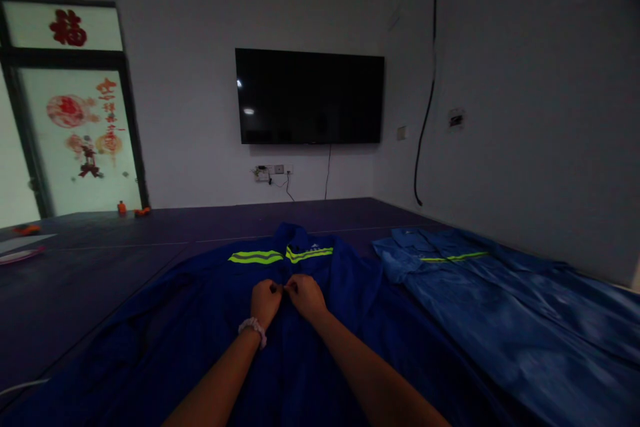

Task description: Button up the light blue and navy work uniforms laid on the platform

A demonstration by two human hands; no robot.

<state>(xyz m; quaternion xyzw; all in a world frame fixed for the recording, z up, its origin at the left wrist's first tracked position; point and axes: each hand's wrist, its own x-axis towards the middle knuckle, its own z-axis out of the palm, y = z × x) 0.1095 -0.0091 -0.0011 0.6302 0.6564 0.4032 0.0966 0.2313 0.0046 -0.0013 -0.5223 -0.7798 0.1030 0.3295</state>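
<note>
Overall: dim, underexposed.
Source: daylight through the pale frosted-glass door (pixel 75 140), far left.
Glare: two small spots on the black flat wall-mounted television (pixel 310 97).
Foreground: dark blue fabric jacket with neon-yellow stripes (pixel 210 320), murky.
Edges: stretched, smeared at lower right.

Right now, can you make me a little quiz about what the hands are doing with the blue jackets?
1. True or false: the left hand and the right hand pinch the front of the dark blue cloth work jacket with neon yellow stripes.
2. What circles the left wrist? A, a white fabric scrunchie; B, a metal watch; C, a red string.
3. Fill in: the lighter blue cloth jacket lies to the dark one's ___.
Key: 1 true; 2 A; 3 right.
</note>
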